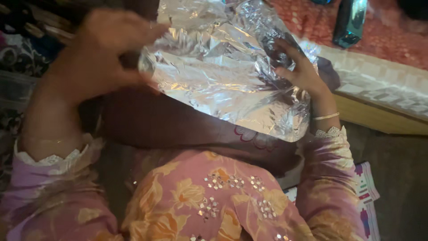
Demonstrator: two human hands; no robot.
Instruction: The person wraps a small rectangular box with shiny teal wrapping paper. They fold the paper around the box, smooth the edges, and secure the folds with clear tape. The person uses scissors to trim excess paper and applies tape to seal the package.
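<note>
Foil sheet [223, 67] top cut off; left hand [107, 49] blurred.

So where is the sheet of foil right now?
In the head view the foil sheet is upper centre, held up between the left hand at its left edge and the right hand on its right side, above the person's lap.
</note>
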